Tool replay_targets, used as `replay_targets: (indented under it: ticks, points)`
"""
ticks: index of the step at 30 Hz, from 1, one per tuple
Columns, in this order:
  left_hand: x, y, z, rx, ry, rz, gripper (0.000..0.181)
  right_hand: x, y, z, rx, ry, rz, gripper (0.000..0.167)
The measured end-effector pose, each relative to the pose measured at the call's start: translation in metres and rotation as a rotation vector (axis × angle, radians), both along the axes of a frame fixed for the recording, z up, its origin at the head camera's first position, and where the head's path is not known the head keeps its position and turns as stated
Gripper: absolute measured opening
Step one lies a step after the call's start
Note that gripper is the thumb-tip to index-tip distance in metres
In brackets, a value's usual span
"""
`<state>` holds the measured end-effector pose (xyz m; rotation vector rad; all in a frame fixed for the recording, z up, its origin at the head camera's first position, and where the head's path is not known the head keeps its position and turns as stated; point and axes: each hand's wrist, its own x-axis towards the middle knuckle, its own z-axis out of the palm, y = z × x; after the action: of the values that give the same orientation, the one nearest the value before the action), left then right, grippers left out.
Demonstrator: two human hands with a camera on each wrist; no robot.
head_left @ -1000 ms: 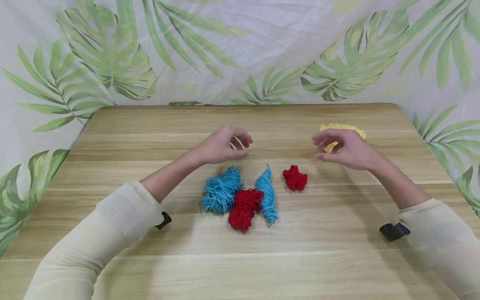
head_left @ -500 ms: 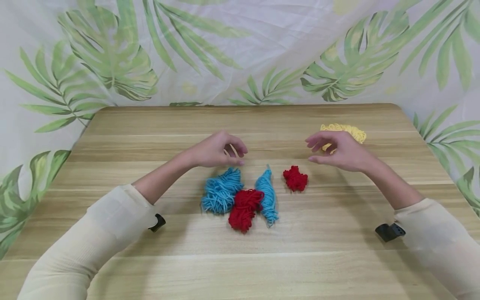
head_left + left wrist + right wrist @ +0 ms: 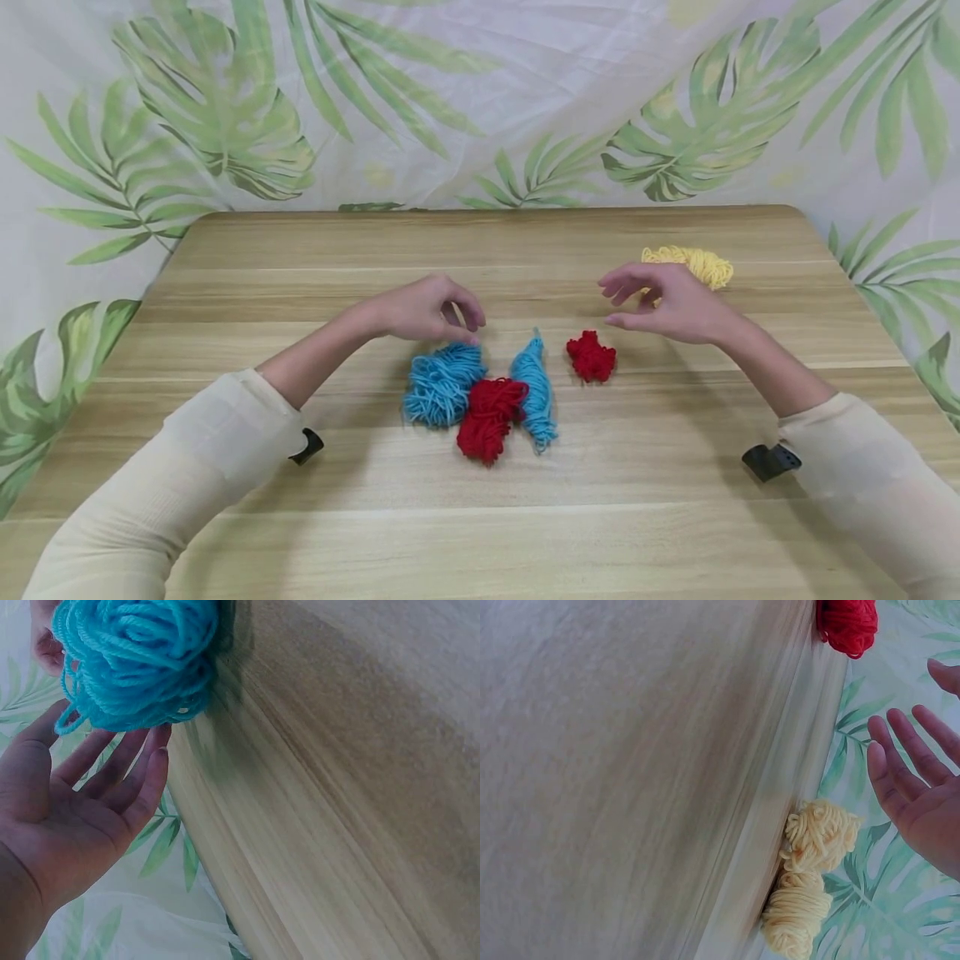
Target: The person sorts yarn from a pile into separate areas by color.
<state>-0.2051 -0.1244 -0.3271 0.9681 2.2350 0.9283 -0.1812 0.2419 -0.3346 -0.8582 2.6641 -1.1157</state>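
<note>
My left hand (image 3: 422,308) hovers with loosely bent fingers at the far edge of a thick blue yarn bundle (image 3: 444,387). In the left wrist view the blue yarn hides part of the fingertips (image 3: 154,754), so contact cannot be told. My right hand (image 3: 678,304) is in the air, fingers apart and holding nothing, between a small red yarn bundle (image 3: 591,357) and yellow yarn (image 3: 705,265). A larger red yarn bundle (image 3: 491,421) lies against the thick blue one. A slim, twisted blue yarn bundle (image 3: 533,396) lies just right of it.
In the right wrist view the yellow yarn shows as two bundles, one looser (image 3: 821,834) and one tightly wound (image 3: 799,913). Everything lies on a wooden table (image 3: 480,542). A leaf-print cloth (image 3: 555,83) hangs behind its far edge.
My left hand has come nearer and slightly left, down toward the thick blue yarn. My right hand has drifted left, baring more of the yellow yarn. The yarn bundles have stayed put.
</note>
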Motion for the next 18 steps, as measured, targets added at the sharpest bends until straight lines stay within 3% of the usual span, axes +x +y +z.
replay_targets:
  ticks: [9,18]
  points:
    - [-0.003,-0.0036,-0.0011,-0.087,-0.069,-0.068,0.024,-0.0032,-0.0023,0.0007,0.016,0.006,0.011,0.046]
    - [-0.005,-0.0057,-0.0064,-0.085,-0.11,-0.085,0.024,-0.0022,-0.0049,-0.0009,0.019,-0.018,0.014,0.046]
